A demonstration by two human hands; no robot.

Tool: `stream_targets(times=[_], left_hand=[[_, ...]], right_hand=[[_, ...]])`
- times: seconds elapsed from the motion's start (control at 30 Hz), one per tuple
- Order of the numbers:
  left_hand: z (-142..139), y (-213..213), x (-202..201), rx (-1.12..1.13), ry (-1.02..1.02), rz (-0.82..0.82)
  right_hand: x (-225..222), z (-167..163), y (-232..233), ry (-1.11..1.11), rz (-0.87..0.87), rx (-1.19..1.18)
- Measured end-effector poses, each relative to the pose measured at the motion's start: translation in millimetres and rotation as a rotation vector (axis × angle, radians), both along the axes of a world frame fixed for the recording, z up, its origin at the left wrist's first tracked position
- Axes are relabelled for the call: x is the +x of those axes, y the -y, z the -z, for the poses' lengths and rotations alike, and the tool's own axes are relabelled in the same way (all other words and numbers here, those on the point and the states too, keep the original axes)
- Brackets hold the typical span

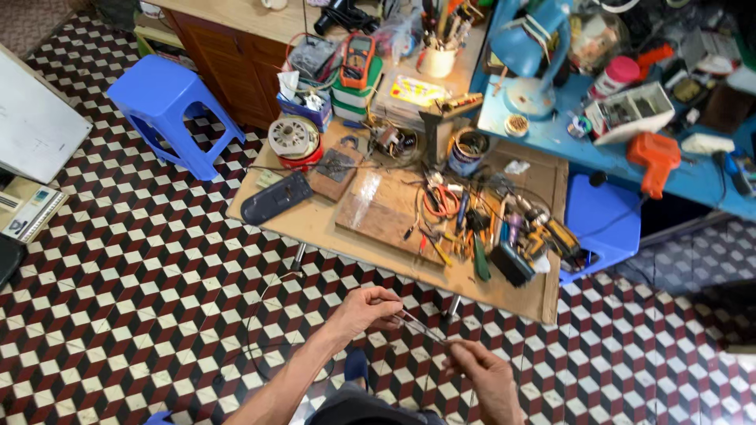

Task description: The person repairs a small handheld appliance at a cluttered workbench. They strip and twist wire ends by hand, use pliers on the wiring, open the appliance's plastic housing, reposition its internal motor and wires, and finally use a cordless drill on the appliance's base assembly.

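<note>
Low in the head view, my left hand (366, 308) pinches one end of a thin wire (421, 328). My right hand (484, 372) grips the same wire a short way along it, so a short stretch runs taut between both hands. The rest of the wire loops down over the tiled floor to my left (253, 330). Both hands hover above the floor, just in front of the low wooden work table (315, 224).
The table carries a wooden board (386, 212), pliers and screwdrivers (472, 224), a motor coil (294, 138), a dark remote-like case (277, 198) and a multimeter (357, 57). A blue stool (169, 98) stands at left, another (602, 220) at right beside a cluttered blue bench (551, 130).
</note>
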State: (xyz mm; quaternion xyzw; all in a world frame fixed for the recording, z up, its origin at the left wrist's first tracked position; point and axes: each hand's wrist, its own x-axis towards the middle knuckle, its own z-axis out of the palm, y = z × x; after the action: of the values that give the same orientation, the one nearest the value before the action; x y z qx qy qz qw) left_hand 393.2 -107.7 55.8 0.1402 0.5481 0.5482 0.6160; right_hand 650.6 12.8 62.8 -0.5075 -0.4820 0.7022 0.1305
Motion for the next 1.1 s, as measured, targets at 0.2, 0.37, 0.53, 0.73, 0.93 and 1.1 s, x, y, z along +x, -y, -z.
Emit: stream_targets(times=[0.2, 0.37, 0.53, 0.73, 0.93, 1.1], left_hand=[[-3.5, -25.7, -54.1, 0.054, -0.087, 0.035], [14.6, -56.7, -77.7, -0.012, -0.124, -0.120], [39.9, -86.0, -112.8, -0.023, -0.143, -0.432], [83.8, -94.8, -143.0, -0.229, 0.008, -0.567], [106.3, -125.1, -164.6, -0.325, 0.147, -0.709], [106.6, -143.8, -193.3, -0.323, 0.143, -0.699]], right_hand=[[-84.5, -9.0, -24.0, 0.146, -0.500, 0.352], [-128.5, 25.1, -66.4, 0.310, -0.679, 0.650], [-165.5, 87.3, -174.3, 0.415, -0.676, 0.797], [-209.0, 135.8, -258.6, 0.548, -0.824, 0.768], [-262.7, 153.8, -283.1, 0.572, -0.963, 0.769], [-281.2, 168.6, -295.0, 0.605, -1.019, 0.822]])
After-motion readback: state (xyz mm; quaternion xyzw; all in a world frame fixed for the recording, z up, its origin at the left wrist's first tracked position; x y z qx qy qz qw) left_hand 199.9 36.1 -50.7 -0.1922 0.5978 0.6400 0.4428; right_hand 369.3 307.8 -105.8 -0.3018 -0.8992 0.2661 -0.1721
